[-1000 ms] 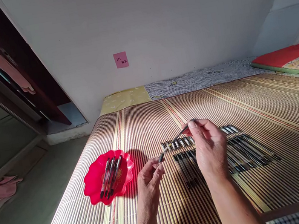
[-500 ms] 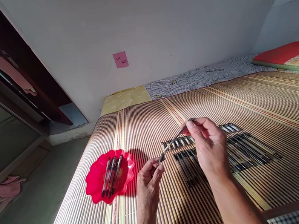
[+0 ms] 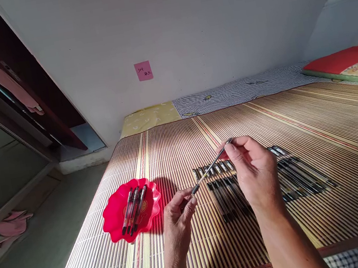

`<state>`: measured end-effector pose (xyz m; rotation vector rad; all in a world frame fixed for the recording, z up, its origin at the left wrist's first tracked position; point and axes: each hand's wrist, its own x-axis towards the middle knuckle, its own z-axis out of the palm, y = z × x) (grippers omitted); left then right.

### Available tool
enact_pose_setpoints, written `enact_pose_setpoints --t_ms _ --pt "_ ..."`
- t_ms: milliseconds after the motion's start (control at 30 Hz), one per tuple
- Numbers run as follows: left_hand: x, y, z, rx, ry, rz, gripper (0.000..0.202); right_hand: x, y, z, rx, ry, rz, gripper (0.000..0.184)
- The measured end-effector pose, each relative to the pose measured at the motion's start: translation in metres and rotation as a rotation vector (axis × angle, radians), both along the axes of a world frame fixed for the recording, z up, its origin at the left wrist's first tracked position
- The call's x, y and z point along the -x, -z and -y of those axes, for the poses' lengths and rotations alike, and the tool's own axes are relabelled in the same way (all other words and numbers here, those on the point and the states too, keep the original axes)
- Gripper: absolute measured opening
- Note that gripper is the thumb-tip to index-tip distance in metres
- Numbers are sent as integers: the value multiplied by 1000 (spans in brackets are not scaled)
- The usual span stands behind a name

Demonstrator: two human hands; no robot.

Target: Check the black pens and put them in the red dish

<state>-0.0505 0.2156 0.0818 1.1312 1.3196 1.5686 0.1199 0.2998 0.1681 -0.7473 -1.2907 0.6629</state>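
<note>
Both hands hold a slim gel pen (image 3: 212, 166) slanting up to the right above the mat. My left hand (image 3: 178, 216) pinches its lower end, by the black grip part (image 3: 195, 189). Higher up, my right hand (image 3: 257, 171) closes thumb and fingers on the dark upper end. A thin, pale, yellowish stretch like a refill shows just above the grip part. Beneath and behind my right hand lie rows of pen parts: black barrels (image 3: 226, 199) nearer me, short caps with white labels (image 3: 217, 168) behind them. My right hand hides part of both rows.
A red scalloped plate (image 3: 113, 220) on the left holds several pens (image 3: 136, 205). Everything rests on a striped bamboo mat (image 3: 168, 154). A folded red and floral quilt (image 3: 342, 62) lies at the far right. Behind stands a wall with a pink note (image 3: 143, 71).
My right hand has shifted slightly right along with the pen's upper end. The left hand is almost still, and both keep their grip.
</note>
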Motion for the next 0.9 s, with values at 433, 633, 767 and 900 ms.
enact_pose_setpoints --t_ms 433,633,767,900 --pt "-3 -4 1 -11 43 54 40 -4 -10 9 -39 -131 47 15" --pt "-3 -8 3 16 21 -18 38 -7 -9 8 -64 -140 127 15" --pt "-6 -8 3 1 56 13 37 0 -5 5 -14 -212 163 19" --pt "-10 -5 2 3 118 101 38 7 -1 4 34 -310 176 20"
